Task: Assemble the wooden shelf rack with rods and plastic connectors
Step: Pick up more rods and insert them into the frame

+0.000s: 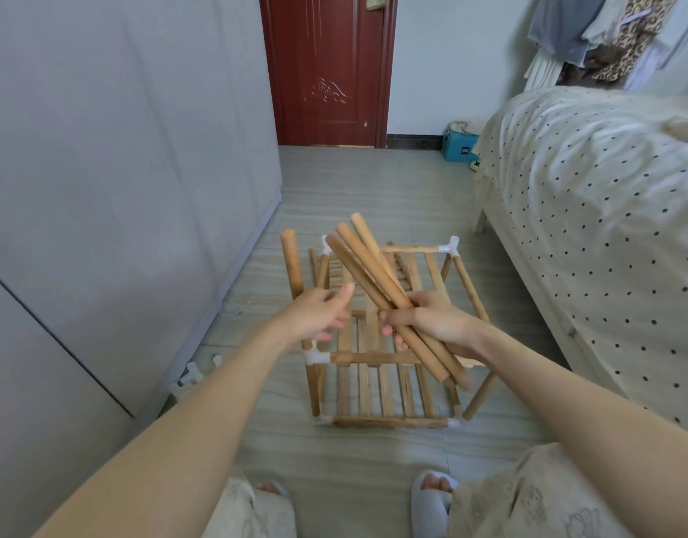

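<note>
Right hand: my right hand (431,322) grips a bundle of wooden rods (377,277), fingers curled under them and thumb over the top; I count about three rods, though the exact number is hard to tell where they overlap.
Rod bundle: it slants from lower right, past my wrist, up and to the left, over the middle of the rack.
Left hand: my left hand (319,312) is wrapped around a single upright rod (293,266), thumb stretched out toward the bundle; the fingers curl behind the rod.
Upright rod: it stands in the white plastic connector (315,357) at the near left corner of the rack's upper frame, rounded top free.
Shelf rack: the partly built wooden shelf rack (377,386) stands on the tiled floor (373,184) just ahead of my feet, between the wardrobe and the bed, with slatted tiers and white connectors at its corners.
Far right connector: another white connector (451,246) caps the far right corner, its socket open upward.
Spare connectors: a few loose white connectors (191,376) lie on the floor by the base of the grey wardrobe (121,168).
Bed: the bed (590,211) with a dotted cover runs along my right.
Door: a dark red door (326,67) closes the far end of the room.
Feet: my slippers (431,498) show at the bottom edge.
</note>
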The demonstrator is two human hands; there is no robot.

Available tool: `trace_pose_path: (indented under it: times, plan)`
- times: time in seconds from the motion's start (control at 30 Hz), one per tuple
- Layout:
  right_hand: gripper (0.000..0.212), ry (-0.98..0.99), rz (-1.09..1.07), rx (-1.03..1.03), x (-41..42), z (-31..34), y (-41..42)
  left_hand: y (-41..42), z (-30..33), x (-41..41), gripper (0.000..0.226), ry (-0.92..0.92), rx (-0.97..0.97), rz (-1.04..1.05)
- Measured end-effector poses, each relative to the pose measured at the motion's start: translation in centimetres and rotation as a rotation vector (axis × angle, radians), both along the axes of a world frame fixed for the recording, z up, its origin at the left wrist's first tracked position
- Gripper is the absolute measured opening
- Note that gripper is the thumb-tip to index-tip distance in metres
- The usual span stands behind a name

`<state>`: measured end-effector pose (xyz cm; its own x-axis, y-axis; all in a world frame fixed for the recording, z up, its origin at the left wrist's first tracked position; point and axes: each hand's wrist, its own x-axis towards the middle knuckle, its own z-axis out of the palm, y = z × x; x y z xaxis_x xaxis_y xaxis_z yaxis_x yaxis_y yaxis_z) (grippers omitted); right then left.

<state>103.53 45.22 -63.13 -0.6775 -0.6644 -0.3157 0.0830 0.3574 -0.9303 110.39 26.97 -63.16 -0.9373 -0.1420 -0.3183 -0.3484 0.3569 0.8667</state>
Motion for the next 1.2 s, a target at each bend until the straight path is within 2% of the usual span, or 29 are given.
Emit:
trace_pose_path:
  times: [0.07, 0.13, 0.2, 0.27, 0.4, 0.5, 0.57, 0.67, 0.73, 0.8, 0.93, 1.2]
  plan:
    - [0.013, -0.05, 0.113, 0.016, 0.3, 0.2, 0.2, 0.7, 0.6, -0.4, 0.053, 0.077, 0.326, 0.032]
    - [0.019, -0.132, 0.201, -0.008, 0.4, 0.4, 0.5, 1.1, 0.9, -0.9, 0.037, 0.105, 0.584, 0.061]
    - [0.028, -0.198, 0.254, -0.031, 0.3, 0.8, 1.1, 2.1, 1.2, -1.4, 0.026, 0.147, 0.763, 0.083]
    - [0.04, -0.235, 0.262, -0.027, 0.1, 1.1, 1.8, 3.5, 1.4, -1.9, 0.016, 0.215, 0.823, 0.117]
    - [0.045, -0.281, 0.174, -0.062, -0.7, 1.1, 3.3, 6.2, 2.1, -3.3, 0.013, 0.298, 0.82, 0.227]
    - [0.043, -0.222, 0.037, -0.103, -1.5, 0.9, 4.6, 7.8, 2.2, -4.3, 0.01, 0.272, 0.831, 0.336]
    - [0.042, -0.016, -0.2, -0.08, -2.0, 0.5, 5.3, 8.2, 2.0, -4.8, 0.011, 0.236, 0.822, 0.401]
    - [0.047, 0.349, -0.621, 0.086, -3.4, -0.1, 7.0, 8.0, 1.3, -5.4, 0.023, 0.168, 0.762, 0.414]
    - [0.052, 0.449, -0.756, 0.183, -4.3, -0.5, 8.7, 7.6, 0.7, -5.6, 0.032, 0.145, 0.716, 0.433]
    - [0.056, 0.472, -0.765, 0.267, -4.9, -1.3, 10.3, 7.2, 0.3, -5.9, 0.035, 0.134, 0.685, 0.452]
    - [0.045, 0.472, -0.73, 0.473, -5.8, -2.7, 12.3, 7.3, -0.1, -6.5, 0.035, 0.122, 0.597, 0.434]
    - [0.025, 0.348, -0.746, 0.5, -6.7, -3.8, 13.1, 8.7, -0.6, -7.1, 0.034, 0.096, 0.529, 0.427]
